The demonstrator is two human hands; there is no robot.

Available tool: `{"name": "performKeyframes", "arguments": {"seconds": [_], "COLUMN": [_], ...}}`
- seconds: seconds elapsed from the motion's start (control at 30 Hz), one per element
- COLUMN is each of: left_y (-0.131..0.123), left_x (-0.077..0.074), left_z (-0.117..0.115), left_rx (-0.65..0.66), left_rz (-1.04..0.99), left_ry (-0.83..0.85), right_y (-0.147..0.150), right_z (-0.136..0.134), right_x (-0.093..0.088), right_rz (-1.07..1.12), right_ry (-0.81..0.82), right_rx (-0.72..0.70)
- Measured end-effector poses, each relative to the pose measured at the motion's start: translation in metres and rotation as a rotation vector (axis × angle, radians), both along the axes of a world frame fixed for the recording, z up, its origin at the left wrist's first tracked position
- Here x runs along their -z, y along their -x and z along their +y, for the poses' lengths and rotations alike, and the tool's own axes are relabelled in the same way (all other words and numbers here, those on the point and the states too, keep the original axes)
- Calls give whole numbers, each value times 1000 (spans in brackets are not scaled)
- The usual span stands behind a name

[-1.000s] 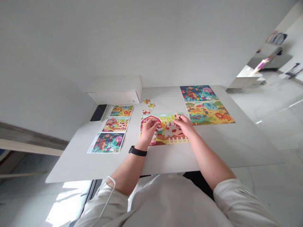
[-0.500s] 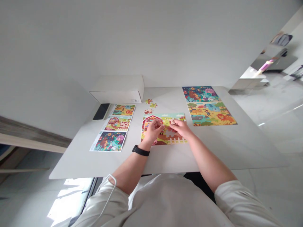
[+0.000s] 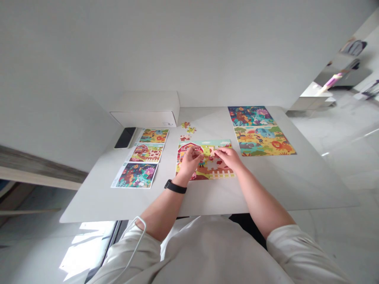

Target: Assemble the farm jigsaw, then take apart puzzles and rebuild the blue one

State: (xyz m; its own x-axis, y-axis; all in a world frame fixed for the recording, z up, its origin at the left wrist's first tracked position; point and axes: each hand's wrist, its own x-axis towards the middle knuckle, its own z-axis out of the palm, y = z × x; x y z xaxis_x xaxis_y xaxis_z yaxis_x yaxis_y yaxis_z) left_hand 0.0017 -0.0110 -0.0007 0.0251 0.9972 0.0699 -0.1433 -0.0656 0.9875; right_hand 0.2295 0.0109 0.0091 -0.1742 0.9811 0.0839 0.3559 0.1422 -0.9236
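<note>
Right hand (image 3: 227,156)'s got a puzzle piece (image 3: 212,151) pinched over the farm puzzle (image 3: 207,172), roughly midway between the table (image 3: 266,185)'s front and back edges. Left hand (image 3: 191,159)'s fingers are nearly closed, can't tell on what, if anything.

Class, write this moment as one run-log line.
left hand: over farm jigsaw; right hand: pinching jigsaw piece; beyond jigsaw: loose pieces

Room lies between picture cards (image 3: 146,152) and farm puzzle (image 3: 207,170), a white box (image 3: 145,117) blocking beyond
</note>
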Motion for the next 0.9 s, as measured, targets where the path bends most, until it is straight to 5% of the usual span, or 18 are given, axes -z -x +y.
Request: {"name": "performKeyframes", "arguments": {"seconds": [0.2,0.53,0.77,0.9], "left_y": [2,1,-1,2], "left_x": [3,2,5,5], "left_z": [2,1,0,-3], "left_rx": [-44,9,26,-4], "left_rz": [-4,0,19,237], "left_ry": [16,54,26,-69], "right_y": [-6,4,0,-5], "right_z": [2,-8,-6,-5], "right_x": [6,-7,-8,-4], "right_rz": [53,-223,-314,-319], "right_ry": [-111,-547,-566,-504], "right_rx": [75,-198,-262,-271]}}
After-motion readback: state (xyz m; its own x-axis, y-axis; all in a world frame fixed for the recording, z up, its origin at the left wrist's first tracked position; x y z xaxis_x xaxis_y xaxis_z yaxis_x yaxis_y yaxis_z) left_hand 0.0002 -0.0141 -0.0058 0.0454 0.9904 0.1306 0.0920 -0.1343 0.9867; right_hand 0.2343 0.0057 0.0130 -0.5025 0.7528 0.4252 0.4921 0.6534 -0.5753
